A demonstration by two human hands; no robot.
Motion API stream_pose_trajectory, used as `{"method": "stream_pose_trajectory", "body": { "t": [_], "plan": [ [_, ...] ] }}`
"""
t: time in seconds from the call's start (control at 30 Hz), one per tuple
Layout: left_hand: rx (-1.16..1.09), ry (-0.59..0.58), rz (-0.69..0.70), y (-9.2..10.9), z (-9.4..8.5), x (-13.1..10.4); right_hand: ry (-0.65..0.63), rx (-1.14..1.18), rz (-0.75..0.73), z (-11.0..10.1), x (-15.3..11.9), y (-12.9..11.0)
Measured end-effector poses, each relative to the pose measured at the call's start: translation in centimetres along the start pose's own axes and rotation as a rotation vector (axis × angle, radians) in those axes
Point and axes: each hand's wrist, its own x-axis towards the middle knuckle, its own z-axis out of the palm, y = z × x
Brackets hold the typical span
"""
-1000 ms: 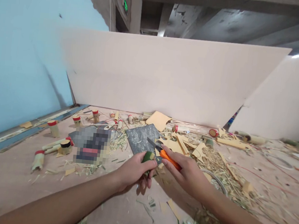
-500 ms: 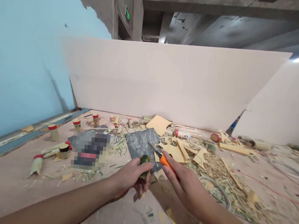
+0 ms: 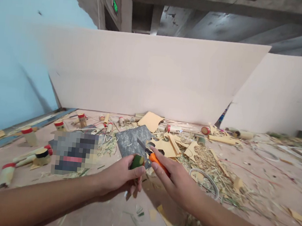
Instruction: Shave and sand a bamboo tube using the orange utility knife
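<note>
My left hand [image 3: 120, 171] is closed around a short green piece that looks like bamboo [image 3: 137, 161], with a pale patch on its upper side. In my right hand [image 3: 180, 180] is a knife [image 3: 158, 162] with an orange handle and a dark blade. The blade points up and left, just beyond the green piece and apart from it. Behind the blade lies a dark grey sheet [image 3: 130, 139], flat on the work surface. My fingers hide the lower part of the green piece.
Red-rimmed bamboo tubes [image 3: 29, 137] stand at the left. Cut yellow sheets [image 3: 150, 121], shavings [image 3: 212, 160] and a pale ring [image 3: 208, 180] lie behind and right of my hands. A white board [image 3: 144, 76] closes off the back; a blue wall [image 3: 13, 59] rises at left.
The whole view has swung right, so the scene sits further left. The green piece has turned in my left hand, showing more of its green side. The knife remains in my right hand.
</note>
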Motion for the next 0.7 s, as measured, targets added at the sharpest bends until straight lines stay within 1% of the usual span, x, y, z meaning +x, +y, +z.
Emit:
{"method": "stream_pose_trajectory", "body": {
  "t": [0.1,0.13,0.2,0.3,0.37,0.47,0.57,0.63,0.7],
  "plan": [
    [-0.028,0.063,0.030,-0.1,0.1,0.2,0.005,-0.001,-0.011,0.2,0.0,0.2],
    [-0.035,0.064,0.028,-0.1,0.1,0.2,0.003,-0.009,-0.016,0.2,0.0,0.2],
    [-0.039,0.037,0.015,0.0,0.0,0.2,-0.004,-0.040,-0.024,0.2,0.1,0.2],
    [-0.032,0.001,0.020,0.1,-0.3,0.3,-0.067,-0.109,-0.042,-0.3,0.2,0.3],
    [-0.027,0.010,0.024,0.1,-0.6,0.3,-0.106,-0.146,-0.075,-0.6,0.3,0.6],
    [-0.007,0.019,-0.001,0.1,-0.8,0.2,-0.131,-0.184,-0.124,-0.8,0.4,1.0],
    [0.010,0.053,-0.019,0.3,-0.5,-0.1,-0.184,-0.215,-0.166,-0.8,0.3,1.0],
    [0.014,0.084,0.004,0.5,-0.2,-0.2,-0.212,-0.228,-0.180,-0.7,0.2,0.9],
    [0.017,0.107,0.039,0.7,0.1,-0.4,-0.205,-0.259,-0.171,-0.5,0.1,0.8]
  ]
}}
